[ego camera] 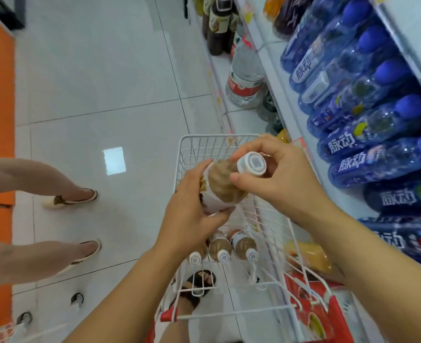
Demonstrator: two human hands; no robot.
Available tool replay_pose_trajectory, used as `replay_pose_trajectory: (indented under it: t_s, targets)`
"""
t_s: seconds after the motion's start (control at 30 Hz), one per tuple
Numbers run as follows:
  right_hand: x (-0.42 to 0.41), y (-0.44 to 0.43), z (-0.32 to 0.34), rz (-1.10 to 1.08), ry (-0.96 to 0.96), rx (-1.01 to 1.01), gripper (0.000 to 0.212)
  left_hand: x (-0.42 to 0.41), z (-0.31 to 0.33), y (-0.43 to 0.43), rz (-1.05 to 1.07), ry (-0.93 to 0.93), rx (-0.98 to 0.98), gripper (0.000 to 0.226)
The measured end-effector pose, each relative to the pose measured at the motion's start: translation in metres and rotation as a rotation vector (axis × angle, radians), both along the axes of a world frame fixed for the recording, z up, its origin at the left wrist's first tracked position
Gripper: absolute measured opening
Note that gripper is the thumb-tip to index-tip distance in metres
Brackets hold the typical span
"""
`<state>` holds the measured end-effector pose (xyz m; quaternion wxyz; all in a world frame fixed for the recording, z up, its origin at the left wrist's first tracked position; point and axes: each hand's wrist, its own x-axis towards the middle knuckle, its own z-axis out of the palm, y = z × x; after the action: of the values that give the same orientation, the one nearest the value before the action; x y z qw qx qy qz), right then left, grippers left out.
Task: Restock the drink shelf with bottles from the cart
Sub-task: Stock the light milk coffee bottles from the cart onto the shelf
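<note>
White tiled floor (pixel 93 82) is running down the aisle, with another person's bare legs (pixel 43 184) standing at the left. Drink shelf (pixel 266 58) is taking up the right side; its row of blue bottles (pixel 367 149) is looking packed, and no obvious gap is showing for brown ones. White wire cart (pixel 204 137) is sitting just beside the shelf, under the hands. Three brown bottles (pixel 223 246) are lying on the cart bottom, caps toward the camera. One held bottle (pixel 219 184) is hanging tilted above the cart, its white cap (pixel 251 163) pointing up and right. Left grip (pixel 189 216) is wrapping fingers and thumb round the labelled body. Right grip (pixel 276 174) is pinching the neck just under the cap. Both are closed on it. Progress, as I'm reading it: this bottle is out of the cart but not shelved yet and three more are waiting, so restocking is looking well short of done. Can't tell how many are already placed
</note>
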<state>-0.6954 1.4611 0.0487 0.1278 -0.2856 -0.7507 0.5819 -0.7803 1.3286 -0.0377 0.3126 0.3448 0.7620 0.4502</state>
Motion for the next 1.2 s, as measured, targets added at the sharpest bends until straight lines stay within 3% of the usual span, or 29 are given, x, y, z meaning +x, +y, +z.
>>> replay_pose_trajectory:
  t_s: [0.07, 0.13, 0.2, 0.3, 0.37, 0.53, 0.63, 0.73, 0.87, 1.2]
  targets:
    - [-0.009, 0.010, -0.007, -0.046, 0.072, -0.231, 0.024, -0.006, 0.002, 0.000, 0.079, 0.000, 0.030, 0.074]
    - [-0.016, 0.026, -0.037, -0.125, 0.021, -0.315, 0.018, -0.010, 0.001, -0.001, 0.182, -0.083, 0.025, 0.072]
    - [-0.019, 0.038, -0.088, -0.138, -0.228, -0.143, 0.021, -0.015, -0.006, -0.006, 0.267, -0.151, 0.010, 0.073]
    - [-0.017, 0.040, -0.170, 0.006, -0.657, 0.135, 0.050, -0.021, -0.017, -0.017, 0.322, -0.188, 0.003, 0.074]
    - [-0.019, 0.034, -0.208, 0.061, -0.781, 0.225, 0.057, -0.023, -0.024, -0.022, 0.332, -0.195, -0.001, 0.074]
    - [-0.016, 0.023, -0.245, -0.043, -0.748, 0.385, 0.015, -0.020, -0.036, -0.028, 0.318, -0.193, 0.009, 0.073]
    - [0.005, 0.015, -0.239, -0.106, -0.696, 0.284, 0.015, -0.013, -0.028, -0.028, 0.298, -0.195, 0.020, 0.072]
    - [0.024, 0.007, -0.201, -0.166, -0.616, 0.198, 0.014, -0.001, -0.007, -0.026, 0.262, -0.194, 0.039, 0.073]
    - [0.055, 0.000, -0.100, -0.230, -0.524, 0.200, 0.015, 0.022, 0.050, -0.010, 0.192, -0.186, 0.119, 0.069]
    - [0.148, -0.020, 0.210, -0.643, -0.152, 0.566, 0.018, 0.093, 0.292, 0.045, -0.143, -0.096, 0.652, 0.068]
